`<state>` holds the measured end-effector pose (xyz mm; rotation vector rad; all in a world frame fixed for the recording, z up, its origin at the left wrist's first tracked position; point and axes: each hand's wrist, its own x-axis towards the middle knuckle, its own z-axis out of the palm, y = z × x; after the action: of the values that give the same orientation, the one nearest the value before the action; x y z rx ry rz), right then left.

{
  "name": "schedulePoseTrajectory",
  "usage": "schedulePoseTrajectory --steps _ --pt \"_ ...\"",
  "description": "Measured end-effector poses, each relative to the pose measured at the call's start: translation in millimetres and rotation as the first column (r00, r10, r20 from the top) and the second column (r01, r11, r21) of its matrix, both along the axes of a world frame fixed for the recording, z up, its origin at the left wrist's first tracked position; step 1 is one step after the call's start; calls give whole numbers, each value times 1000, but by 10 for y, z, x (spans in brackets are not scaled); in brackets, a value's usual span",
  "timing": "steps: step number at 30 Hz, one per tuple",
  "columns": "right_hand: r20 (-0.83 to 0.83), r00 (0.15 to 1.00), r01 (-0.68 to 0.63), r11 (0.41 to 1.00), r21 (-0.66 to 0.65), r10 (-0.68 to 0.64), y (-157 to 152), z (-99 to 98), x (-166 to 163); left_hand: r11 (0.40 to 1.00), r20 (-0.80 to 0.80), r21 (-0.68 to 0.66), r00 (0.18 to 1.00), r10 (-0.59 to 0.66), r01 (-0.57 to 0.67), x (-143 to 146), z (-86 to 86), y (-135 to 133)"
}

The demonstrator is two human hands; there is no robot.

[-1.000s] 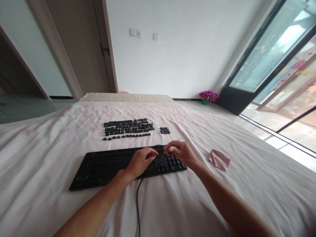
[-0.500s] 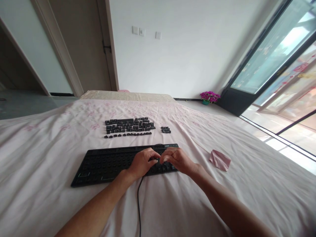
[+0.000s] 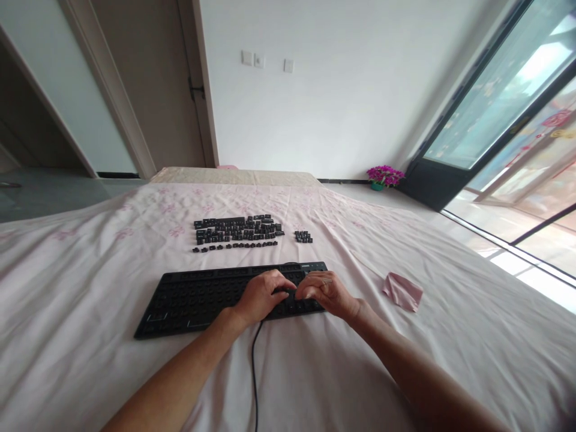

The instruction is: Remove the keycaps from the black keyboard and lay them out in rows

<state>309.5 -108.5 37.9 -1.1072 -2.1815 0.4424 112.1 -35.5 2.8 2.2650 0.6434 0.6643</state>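
Right hand (image 3: pixel 327 291) moved nearer left hand (image 3: pixel 264 294) | 1 keyboard (image 3: pixel 202 300) beneath | 2 keycap clusters (image 3: pixel 234 231) | fingers' grip: can't tell

A home, surely, and most likely a bedroom! A flower-printed pink sheet (image 3: pixel 112 288) spread wide as bedding, a brown door (image 3: pixel 157 78) stood beyond, switch plates (image 3: pixel 246 57) dotted the plain white wall (image 3: pixel 342 90), and there, near the glass door (image 3: pixel 483 102), bloomed potted magenta flowers (image 3: pixel 384 175)!
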Motion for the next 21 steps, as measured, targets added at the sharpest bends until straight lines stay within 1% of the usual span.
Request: schedulePoseTrajectory --steps 3,5,7,11,12,13,17,19,21 --pt "70 997 -43 999 9 43 44 47 -52 1000 -8 6 1000 -1 1 3 13 -3" --pt "68 996 -55 998 6 54 56 58 -57 1000 -4 10 1000 -1 1 3 15 -7" --pt "19 1000 -23 999 -33 23 44 37 -29 1000 1 13 1000 -8 8 3 11 -10" --pt "-143 984 79 982 -174 -104 -2 -44 42 1000 -7 7 1000 -5 5 5 7 -9" --pt "-155 981 84 980 -183 -113 -6 -55 46 1000 -13 6 1000 -4 4 6 10 -8" --pt "-144 984 80 982 -172 -105 -4 -57 40 1000 -19 8 1000 -5 5 6 16 -6" --pt "-8 1000 24 998 -53 -24 42 -26 -50 999 -44 39 999 -18 19 28 43 -7" --pt "4 1000 14 999 -30 -14 66 -30 -104 997 -58 68 998 -24 28 63 40 -15" --pt "-25 999 18 999 -28 -19 76 -68 -143 995 -59 95 998 -20 26 111 20 -29"
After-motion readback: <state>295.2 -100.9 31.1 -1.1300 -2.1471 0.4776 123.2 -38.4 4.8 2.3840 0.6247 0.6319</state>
